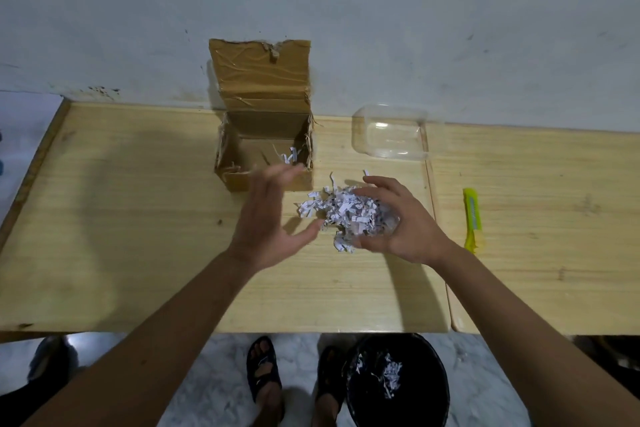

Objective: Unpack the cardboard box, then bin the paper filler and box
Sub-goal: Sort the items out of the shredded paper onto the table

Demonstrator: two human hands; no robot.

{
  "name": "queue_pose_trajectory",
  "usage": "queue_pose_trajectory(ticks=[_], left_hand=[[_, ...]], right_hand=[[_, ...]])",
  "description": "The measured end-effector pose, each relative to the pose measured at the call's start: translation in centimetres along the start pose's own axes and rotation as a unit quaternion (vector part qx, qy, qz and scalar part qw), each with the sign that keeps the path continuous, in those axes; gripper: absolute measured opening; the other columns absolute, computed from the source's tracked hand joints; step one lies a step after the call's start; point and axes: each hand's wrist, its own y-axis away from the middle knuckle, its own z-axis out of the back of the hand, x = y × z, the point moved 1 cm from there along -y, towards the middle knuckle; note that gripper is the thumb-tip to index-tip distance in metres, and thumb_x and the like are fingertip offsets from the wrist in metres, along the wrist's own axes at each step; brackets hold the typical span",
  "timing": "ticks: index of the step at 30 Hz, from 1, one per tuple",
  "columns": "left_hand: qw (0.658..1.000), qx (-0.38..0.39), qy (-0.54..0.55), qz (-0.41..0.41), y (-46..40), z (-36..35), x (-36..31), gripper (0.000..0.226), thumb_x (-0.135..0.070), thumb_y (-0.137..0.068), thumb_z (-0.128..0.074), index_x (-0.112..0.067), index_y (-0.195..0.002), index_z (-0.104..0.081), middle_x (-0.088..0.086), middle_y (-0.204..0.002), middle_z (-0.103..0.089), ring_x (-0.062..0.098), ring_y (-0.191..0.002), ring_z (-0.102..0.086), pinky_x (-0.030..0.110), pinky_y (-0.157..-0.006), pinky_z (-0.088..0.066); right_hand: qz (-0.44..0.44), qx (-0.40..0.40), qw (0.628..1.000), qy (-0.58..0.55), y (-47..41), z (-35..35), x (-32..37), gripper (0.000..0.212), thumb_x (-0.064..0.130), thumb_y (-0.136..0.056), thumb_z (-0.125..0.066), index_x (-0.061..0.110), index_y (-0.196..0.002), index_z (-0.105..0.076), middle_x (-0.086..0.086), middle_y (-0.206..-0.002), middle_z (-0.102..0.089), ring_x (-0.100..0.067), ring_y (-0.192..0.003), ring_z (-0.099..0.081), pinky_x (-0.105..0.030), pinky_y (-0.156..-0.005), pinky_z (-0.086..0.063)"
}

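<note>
Head view, right hand point(405, 222) cupping paper filler point(349, 213), blurred left hand point(270, 215) apparently open beside it

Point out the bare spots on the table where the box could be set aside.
Left of the cardboard box the table lies bare to its edge. Crowded: shredded paper between the left hand and right hand, clear container, yellow cutter.

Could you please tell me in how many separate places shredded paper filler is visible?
3: a white shredded paper clump cupped by the right hand; a few strips inside the open brown cardboard box; some in the black round bin. More may be hidden.
</note>
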Motion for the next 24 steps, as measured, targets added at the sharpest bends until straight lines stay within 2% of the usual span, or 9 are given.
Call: queue_pose_trajectory(ticks=[3, 6, 8, 10, 12, 14, 17, 21, 24], left_hand=[[0.99, 0.137, 0.023, 0.0, 0.2, -2.2, -1.6, 0.089, -0.05, -0.081, -0.084, -0.015, -0.153, -0.046, 0.005, -0.153, -0.048, 0.02, -0.141, -0.045, 0.035, -0.119, -0.038], [0.969, 0.246, 0.02, -0.005, 0.3, -4.5, -2.3, 0.107, -0.058, -0.081, -0.082, -0.024, -0.165, -0.026, -0.008, -0.171, -0.024, 0.008, -0.155, -0.024, 0.03, -0.127, -0.023], [0.961, 0.276, 0.015, -0.002, -0.2, -5.7, -2.2, 0.12, -0.063, -0.077, -0.083, -0.025, -0.168, -0.016, -0.01, -0.175, -0.013, 0.006, -0.16, -0.011, 0.025, -0.127, -0.011], [0.957, 0.289, 0.007, 0.008, -0.6, -6.9, -1.7, 0.129, -0.067, -0.07, -0.086, -0.025, -0.168, -0.013, -0.009, -0.176, -0.012, 0.007, -0.161, -0.007, 0.023, -0.126, -0.007], [0.958, 0.287, 0.003, 0.015, -0.8, -7.9, -1.4, 0.133, -0.067, -0.064, -0.089, -0.024, -0.168, -0.017, -0.006, -0.174, -0.019, 0.011, -0.161, -0.014, 0.028, -0.128, -0.013], [0.962, 0.272, 0.005, 0.02, -1.0, -8.6, -1.0, 0.128, -0.061, -0.062, -0.092, -0.021, -0.165, -0.027, -0.003, -0.169, -0.032, 0.017, -0.157, -0.028, 0.037, -0.129, -0.025], [0.973, 0.232, 0.01, 0.013, -1.5, -9.1, -0.5, 0.107, -0.046, -0.065, -0.097, -0.015, -0.155, -0.047, 0.003, -0.155, -0.053, 0.024, -0.143, -0.049, 0.048, -0.117, -0.044], [0.975, 0.212, 0.06, 0.04, -2.4, -9.0, -0.1, 0.076, -0.035, -0.075, -0.094, -0.016, -0.141, -0.061, 0.001, -0.138, -0.065, 0.021, -0.128, -0.06, 0.038, -0.103, -0.052], [0.964, 0.218, 0.114, 0.098, -3.4, -9.1, 0.3, 0.054, -0.024, -0.08, -0.092, -0.015, -0.128, -0.069, -0.005, -0.116, -0.073, 0.01, -0.104, -0.069, 0.029, -0.085, -0.054]], right_hand=[[0.01, 0.004, 1.0, 0.024, 0.8, -0.2, -1.5, 0.094, 0.047, -0.061, -0.097, 0.036, -0.145, -0.058, 0.009, -0.161, -0.037, -0.014, -0.148, -0.037, -0.035, -0.119, -0.037], [0.032, 0.009, 0.998, 0.048, 1.3, -0.6, -3.1, 0.1, 0.057, -0.06, -0.091, 0.032, -0.15, -0.054, 0.007, -0.162, -0.039, -0.018, -0.149, -0.037, -0.038, -0.119, -0.038], [0.045, 0.005, 0.997, 0.055, 1.3, -0.9, -3.9, 0.104, 0.052, -0.061, -0.095, 0.026, -0.152, -0.052, 0.004, -0.161, -0.04, -0.019, -0.148, -0.038, -0.037, -0.119, -0.038], [0.062, -0.005, 0.995, 0.072, 1.2, -1.2, -4.4, 0.105, 0.044, -0.061, -0.098, 0.021, -0.152, -0.051, 0.001, -0.159, -0.043, -0.022, -0.146, -0.041, -0.037, -0.117, -0.04], [0.076, -0.02, 0.992, 0.103, 0.9, -1.6, -4.6, 0.101, 0.038, -0.062, -0.099, 0.017, -0.15, -0.053, -0.002, -0.154, -0.048, -0.027, -0.142, -0.044, -0.039, -0.112, -0.043], [0.091, -0.052, 0.988, 0.118, 0.6, -1.9, -4.5, 0.088, 0.031, -0.067, -0.096, 0.013, -0.145, -0.057, -0.005, -0.147, -0.055, -0.029, -0.135, -0.049, -0.037, -0.108, -0.046], [0.096, -0.085, 0.986, 0.111, 0.1, -2.0, -4.3, 0.066, 0.029, -0.077, -0.083, 0.014, -0.138, -0.063, -0.003, -0.136, -0.063, -0.026, -0.126, -0.054, -0.029, -0.102, -0.043], [0.063, -0.068, 0.993, 0.079, -0.8, -1.3, -4.3, 0.055, 0.026, -0.076, -0.088, 0.018, -0.127, -0.069, 0.004, -0.123, -0.069, -0.023, -0.113, -0.059, -0.035, -0.092, -0.05], [0.028, -0.04, 0.998, 0.039, -1.6, 0.1, -4.1, 0.044, 0.017, -0.075, -0.087, 0.013, -0.116, -0.074, 0.01, -0.1, -0.068, -0.015, -0.094, -0.061, -0.031, -0.083, -0.049]])
